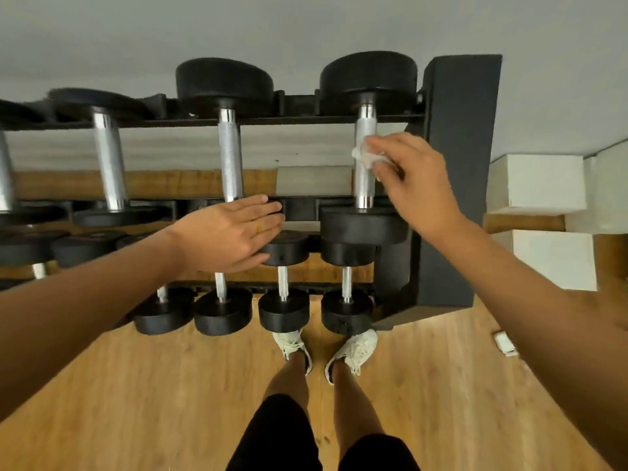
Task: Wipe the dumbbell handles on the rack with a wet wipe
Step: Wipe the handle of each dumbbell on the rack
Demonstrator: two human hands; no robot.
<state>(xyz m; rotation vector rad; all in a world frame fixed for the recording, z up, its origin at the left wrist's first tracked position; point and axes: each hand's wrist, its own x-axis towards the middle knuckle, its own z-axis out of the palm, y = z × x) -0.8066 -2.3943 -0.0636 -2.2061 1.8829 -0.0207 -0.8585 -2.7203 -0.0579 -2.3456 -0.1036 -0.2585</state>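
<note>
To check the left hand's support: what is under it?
The left hand lies flat on a top-row dumbbell's near black head; only the head's right edge shows, the rest is covered.

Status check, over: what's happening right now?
Right hand pinches wet wipe against rightmost top-row handle. Left hand flat on next dumbbell. Nothing blocking.

handles (231, 154): knurled shiny metal | heads (224, 83): matt black | wipe (366, 157): crumpled white cloth | floor (136, 385): smooth wood
</note>
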